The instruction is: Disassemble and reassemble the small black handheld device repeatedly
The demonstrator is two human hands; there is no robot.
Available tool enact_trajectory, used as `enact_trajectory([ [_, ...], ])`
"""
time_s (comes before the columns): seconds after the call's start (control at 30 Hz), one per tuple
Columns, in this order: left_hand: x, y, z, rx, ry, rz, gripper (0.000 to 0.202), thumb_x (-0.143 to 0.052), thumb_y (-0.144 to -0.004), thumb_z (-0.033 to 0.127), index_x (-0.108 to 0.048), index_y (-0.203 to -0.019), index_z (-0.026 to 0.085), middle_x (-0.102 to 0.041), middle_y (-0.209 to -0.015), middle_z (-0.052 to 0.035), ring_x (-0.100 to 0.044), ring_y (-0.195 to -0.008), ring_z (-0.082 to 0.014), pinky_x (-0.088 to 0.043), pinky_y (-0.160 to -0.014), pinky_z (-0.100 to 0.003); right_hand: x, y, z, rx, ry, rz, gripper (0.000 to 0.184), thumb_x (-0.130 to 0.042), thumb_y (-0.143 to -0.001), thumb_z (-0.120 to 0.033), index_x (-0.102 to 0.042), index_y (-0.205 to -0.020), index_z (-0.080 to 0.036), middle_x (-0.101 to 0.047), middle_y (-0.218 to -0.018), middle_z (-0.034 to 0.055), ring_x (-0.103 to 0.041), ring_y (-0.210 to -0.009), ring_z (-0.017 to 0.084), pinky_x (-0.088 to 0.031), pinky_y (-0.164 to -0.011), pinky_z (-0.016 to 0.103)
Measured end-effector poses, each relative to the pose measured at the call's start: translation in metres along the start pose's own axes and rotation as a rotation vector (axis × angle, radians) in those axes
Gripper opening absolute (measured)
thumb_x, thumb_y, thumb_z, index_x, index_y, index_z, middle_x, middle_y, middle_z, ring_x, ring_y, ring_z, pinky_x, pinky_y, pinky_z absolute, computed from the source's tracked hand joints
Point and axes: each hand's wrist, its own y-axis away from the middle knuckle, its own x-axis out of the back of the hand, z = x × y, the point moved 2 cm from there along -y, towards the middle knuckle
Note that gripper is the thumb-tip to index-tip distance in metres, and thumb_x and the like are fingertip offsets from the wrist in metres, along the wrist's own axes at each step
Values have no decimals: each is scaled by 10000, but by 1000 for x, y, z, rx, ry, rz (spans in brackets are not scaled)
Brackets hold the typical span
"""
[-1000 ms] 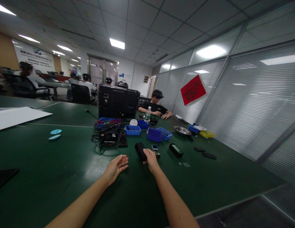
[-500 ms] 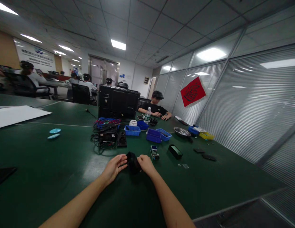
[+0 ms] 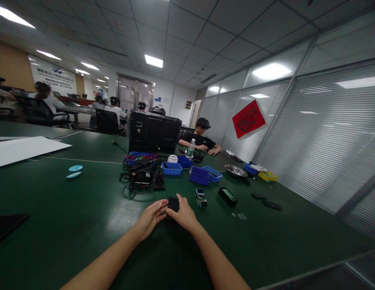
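Observation:
A small black box-shaped case [image 3: 173,204] is between my two hands just above the green table, a flat dark face turned up. My right hand [image 3: 185,215] grips it, fingers over the far right edge and thumb across the near side. Against its left side rest the bent fingers and thumb of my left hand [image 3: 151,219]. The case's lower part is dark and partly hidden by my hands. Right of it lies a green circuit board with a small screen [image 3: 201,197]. Farther right is a black case with a greenish window [image 3: 228,197].
Behind my hands are a black device with cables [image 3: 141,177], blue bins [image 3: 171,168], a water bottle [image 3: 190,150] and a large black monitor-like panel [image 3: 154,131]. A metal bowl [image 3: 236,171] and dark flat pieces [image 3: 272,205] lie right. A person [image 3: 201,139] sits across the table.
The black case has been turned, so a flat face now shows on top. My right hand has shifted from its side to over it, and my left fingers have closed in against it.

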Motion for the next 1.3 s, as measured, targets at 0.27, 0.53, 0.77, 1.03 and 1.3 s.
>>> enact_trajectory([
  [0.27, 2, 1, -3, 8, 0, -73, 270, -569, -765, 260, -593, -1016, 162, -505, -1240, -111, -571, -1002, -208, -447, -871, -346, -5, -2, -2, -24, 15, -22, 763, -523, -696, -472, -272, -1328, -128, -413, -1233, 142, -469, -1089, 239, -364, -875, 299],
  [0.53, 0, -2, -2, 31, -59, -166, 336, -549, -773, 287, -560, -1087, 165, -490, -1257, -123, -522, -1076, -239, -452, -849, -362, 2, -8, -6, -59, 31, 27, 625, -441, -728, -287, -305, -1317, -125, -444, -1261, 131, -460, -1117, 218, -344, -906, 292],
  [0.77, -1, -2, -3, 35, -79, -153, 354, -568, -759, 275, -550, -1091, 154, -520, -1223, -134, -539, -1044, -229, -461, -835, -358, 8, -11, 1, -99, 69, 94, 476, -309, -811, -257, -402, -1263, -142, -552, -1162, 109, -524, -1044, 197, -370, -868, 282],
  [1.03, -1, -2, -3, 26, -87, -154, 345, -550, -769, 286, -542, -1085, 147, -546, -1180, -144, -554, -1015, -220, -454, -830, -366, 13, -16, 18, -145, 77, 135, 381, -310, -852, -340, -557, -1101, -191, -630, -1020, 80, -567, -966, 188, -392, -796, 259],
  [1.3, 1, 1, 0, 35, -82, -153, 345, -559, -764, 295, -539, -1076, 148, -558, -1157, -144, -569, -984, -214, -454, -823, -366, 10, -23, 27, -135, 27, 73, 300, -418, -809, -337, -618, -963, -175, -657, -903, 61, -592, -850, 171, -394, -716, 230],
])
